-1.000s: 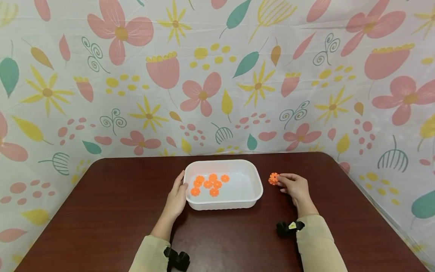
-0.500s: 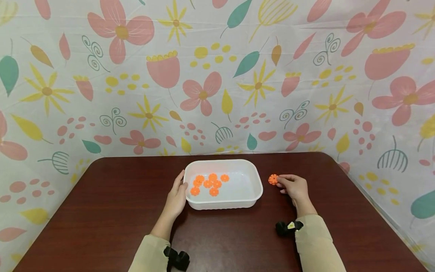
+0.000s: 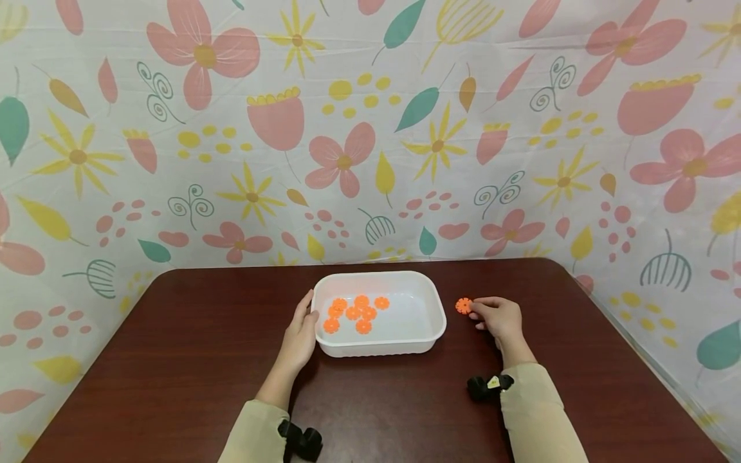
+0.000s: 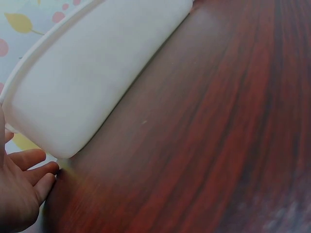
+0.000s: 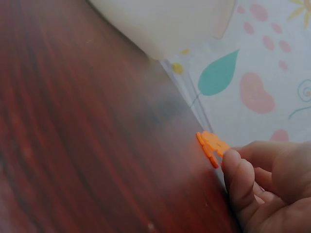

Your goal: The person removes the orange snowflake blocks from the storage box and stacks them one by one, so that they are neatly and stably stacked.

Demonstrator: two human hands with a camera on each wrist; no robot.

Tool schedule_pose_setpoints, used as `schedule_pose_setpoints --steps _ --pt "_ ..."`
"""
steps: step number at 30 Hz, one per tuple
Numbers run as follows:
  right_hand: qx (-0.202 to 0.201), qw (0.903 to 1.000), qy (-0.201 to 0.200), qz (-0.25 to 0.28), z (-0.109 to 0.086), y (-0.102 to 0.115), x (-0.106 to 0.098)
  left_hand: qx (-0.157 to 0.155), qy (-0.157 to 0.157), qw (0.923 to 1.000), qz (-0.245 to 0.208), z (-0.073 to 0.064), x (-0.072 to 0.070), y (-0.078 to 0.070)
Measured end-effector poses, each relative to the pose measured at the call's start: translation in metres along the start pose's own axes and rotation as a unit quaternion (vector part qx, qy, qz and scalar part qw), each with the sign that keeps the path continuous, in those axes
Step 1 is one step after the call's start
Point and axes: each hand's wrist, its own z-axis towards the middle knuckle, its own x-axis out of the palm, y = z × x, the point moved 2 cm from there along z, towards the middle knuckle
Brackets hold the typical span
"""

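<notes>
A white plastic tub [image 3: 379,349] stands on the table, holding several flower-shaped orange interlocking discs [image 3: 363,326]. At its left end, my left hand [image 3: 299,337] holds the rim, with the thumb over the edge and fingers along the outside; the left wrist view shows those fingers beside the tub corner. To the right of the tub, my right hand [image 3: 499,319] pinches orange notched discs [image 3: 464,305] between thumb and fingertips. In the right wrist view, the held discs [image 5: 212,144] look like two layers close together; how they join is hard to see.
The dark reddish-brown wooden table [image 3: 382,411] ends at a patterned cloth backdrop [image 3: 370,128] behind the tub. Black wrist cameras hang at the left sleeve [image 3: 255,434] and right sleeve [image 3: 535,411].
The discs in my right hand have turned and now show as one rounder outline, with the hand slightly further left. My left hand and the tub stay put.
</notes>
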Motion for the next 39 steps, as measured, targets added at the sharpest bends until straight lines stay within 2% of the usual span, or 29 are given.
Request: schedule_pose_setpoints --steps 16,26,39 --pt "0.002 0.9993 -0.023 -0.030 -0.001 0.003 0.001 -0.002 -0.005 1.0000 0.004 0.000 0.000 -0.001" --pt "0.005 0.9994 -0.028 -0.018 -0.002 0.007 0.003 -0.002 -0.006 1.0000 0.002 -0.001 -0.001 -0.001" --pt "-0.022 0.9996 -0.020 -0.001 -0.010 0.021 0.007 0.002 -0.002 1.0000 0.005 -0.001 -0.001 0.001"
